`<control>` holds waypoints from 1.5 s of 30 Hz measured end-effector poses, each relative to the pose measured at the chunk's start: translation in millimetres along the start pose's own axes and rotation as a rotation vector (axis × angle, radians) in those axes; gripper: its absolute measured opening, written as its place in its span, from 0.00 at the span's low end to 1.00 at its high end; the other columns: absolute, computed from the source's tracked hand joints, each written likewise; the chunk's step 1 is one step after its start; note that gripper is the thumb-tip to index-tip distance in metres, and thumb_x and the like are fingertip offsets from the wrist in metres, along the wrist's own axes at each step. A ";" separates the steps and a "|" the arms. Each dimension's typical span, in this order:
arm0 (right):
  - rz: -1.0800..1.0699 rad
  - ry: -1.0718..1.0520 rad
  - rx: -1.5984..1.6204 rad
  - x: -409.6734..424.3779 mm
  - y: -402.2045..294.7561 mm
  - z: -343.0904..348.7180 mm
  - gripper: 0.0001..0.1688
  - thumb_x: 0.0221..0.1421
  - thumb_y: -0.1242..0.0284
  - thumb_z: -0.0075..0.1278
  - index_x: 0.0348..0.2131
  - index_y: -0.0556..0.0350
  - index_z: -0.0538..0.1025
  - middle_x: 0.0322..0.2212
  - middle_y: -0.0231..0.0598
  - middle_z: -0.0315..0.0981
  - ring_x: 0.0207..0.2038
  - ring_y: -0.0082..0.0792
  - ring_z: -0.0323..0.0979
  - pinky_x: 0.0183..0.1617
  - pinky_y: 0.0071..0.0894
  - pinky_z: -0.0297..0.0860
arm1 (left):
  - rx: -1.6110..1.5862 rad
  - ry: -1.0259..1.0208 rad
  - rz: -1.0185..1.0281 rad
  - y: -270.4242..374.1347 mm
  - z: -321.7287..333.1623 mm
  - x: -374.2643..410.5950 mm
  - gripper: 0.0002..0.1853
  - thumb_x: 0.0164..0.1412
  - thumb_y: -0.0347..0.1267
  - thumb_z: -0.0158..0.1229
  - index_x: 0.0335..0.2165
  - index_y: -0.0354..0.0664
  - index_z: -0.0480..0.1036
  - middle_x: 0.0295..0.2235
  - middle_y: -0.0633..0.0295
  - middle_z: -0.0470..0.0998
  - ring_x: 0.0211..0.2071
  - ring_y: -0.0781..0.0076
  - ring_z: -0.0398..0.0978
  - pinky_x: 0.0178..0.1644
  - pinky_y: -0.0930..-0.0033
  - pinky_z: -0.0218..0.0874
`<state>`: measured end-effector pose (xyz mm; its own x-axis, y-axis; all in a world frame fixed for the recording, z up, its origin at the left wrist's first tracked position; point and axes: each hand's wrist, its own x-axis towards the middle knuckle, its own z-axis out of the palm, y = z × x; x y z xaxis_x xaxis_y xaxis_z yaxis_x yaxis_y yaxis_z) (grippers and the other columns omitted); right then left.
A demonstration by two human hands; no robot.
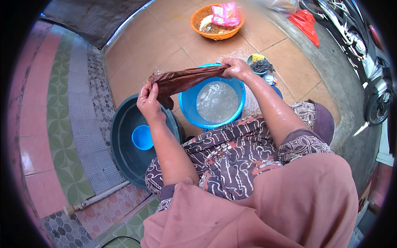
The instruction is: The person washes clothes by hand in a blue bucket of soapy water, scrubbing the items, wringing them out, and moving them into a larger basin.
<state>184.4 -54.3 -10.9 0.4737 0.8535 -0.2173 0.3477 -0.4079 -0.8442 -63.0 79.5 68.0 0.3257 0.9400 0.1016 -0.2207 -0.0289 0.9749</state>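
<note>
A wet brown cloth (pixel 186 81) is stretched between my two hands. My left hand (pixel 150 100) grips its left end above the rim of a large dark green tub (pixel 116 145). At the other end, bunched fabric is in my right hand (pixel 237 68), over the far right edge of a blue bucket (pixel 185 113). Cloudy water (pixel 217 102) lies in the bucket, below the cloth. In the dark tub is a small blue plastic bowl or dipper (pixel 142 137). Whether the tub holds water, I cannot tell.
An orange basin (pixel 198 32) with a pink packet (pixel 225 15) stands at the far side. Beyond my right forearm are a small dish with a yellow sponge (pixel 258 57) and a dark scouring pad (pixel 262 66). A pipe (pixel 96 198) lies lower left; a motorcycle (pixel 356 43) stands right.
</note>
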 end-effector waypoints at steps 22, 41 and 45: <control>0.183 0.192 0.009 64.8 74.5 -16.5 0.09 0.36 0.72 0.45 0.23 0.50 0.75 0.23 0.41 0.73 0.28 0.34 0.70 0.33 0.31 0.64 | 0.690 -0.098 -0.402 -104.4 -45.2 21.6 0.04 0.47 0.25 0.54 0.26 0.37 0.73 0.20 0.69 0.72 0.21 0.81 0.66 0.26 0.78 0.58; -0.212 0.404 -0.384 163.3 39.0 58.5 0.13 0.42 0.69 0.40 0.30 0.39 0.74 0.32 0.39 0.70 0.34 0.45 0.68 0.37 0.43 0.65 | 0.371 0.409 -0.646 -153.6 -56.8 15.5 0.28 0.52 0.34 0.53 0.49 0.35 0.54 0.48 0.52 0.59 0.49 0.61 0.59 0.50 0.61 0.54; -0.015 0.250 -0.205 170.6 68.6 25.5 0.12 0.45 0.68 0.40 0.31 0.42 0.74 0.26 0.36 0.71 0.29 0.36 0.70 0.31 0.37 0.67 | 0.766 0.254 -0.687 -149.9 -44.8 16.3 0.35 0.49 0.36 0.55 0.53 0.36 0.50 0.55 0.49 0.48 0.54 0.57 0.51 0.55 0.61 0.47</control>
<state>268.4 71.6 -118.4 0.6427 0.7641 -0.0563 0.5002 -0.4742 -0.7245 -65.8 114.4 -85.4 -0.0613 0.8767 -0.4772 0.6053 0.4128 0.6806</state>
